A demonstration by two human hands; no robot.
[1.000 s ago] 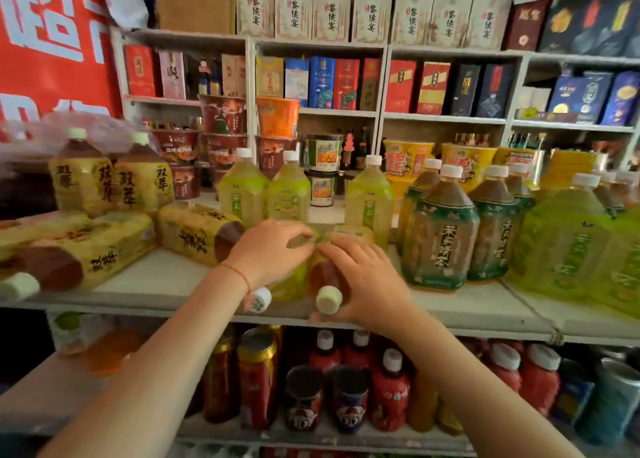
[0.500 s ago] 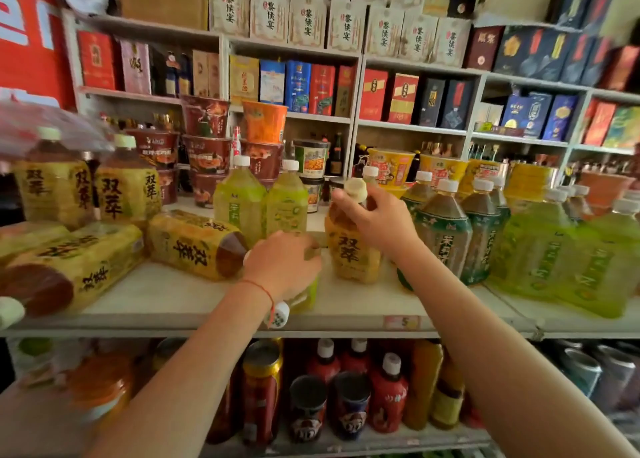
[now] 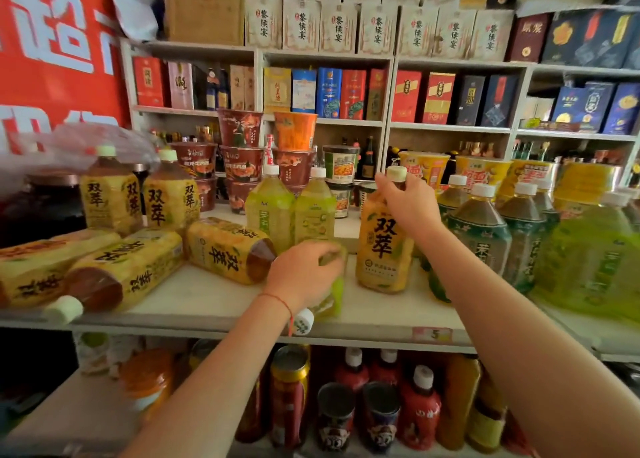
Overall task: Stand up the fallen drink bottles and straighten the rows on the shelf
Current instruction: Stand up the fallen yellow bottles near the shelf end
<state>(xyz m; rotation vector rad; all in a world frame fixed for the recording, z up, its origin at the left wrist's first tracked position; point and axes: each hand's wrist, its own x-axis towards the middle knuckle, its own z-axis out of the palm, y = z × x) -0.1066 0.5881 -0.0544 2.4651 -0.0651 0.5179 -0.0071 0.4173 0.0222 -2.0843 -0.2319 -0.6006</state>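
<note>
A yellow-labelled tea bottle (image 3: 382,249) stands upright on the white shelf (image 3: 207,305), and my right hand (image 3: 407,204) grips it at the neck under the cap. My left hand (image 3: 304,274) grips a fallen light green bottle (image 3: 330,294) that lies with its white cap (image 3: 303,320) over the shelf's front edge. To the left, three yellow-labelled bottles lie on their sides: one (image 3: 230,249) near my left hand, one (image 3: 117,274) at the front, one (image 3: 45,267) at the far left.
Two yellow-labelled bottles (image 3: 138,194) stand at the back left, two light green ones (image 3: 291,208) behind my left hand. Dark green and light green bottles (image 3: 519,235) stand in rows on the right. Noodle cups (image 3: 242,159) stack behind. Bottles and cans (image 3: 346,405) fill the lower shelf.
My right hand has lifted the yellow-labelled bottle from lying flat to standing upright on the shelf. My left hand has stayed on the fallen green bottle.
</note>
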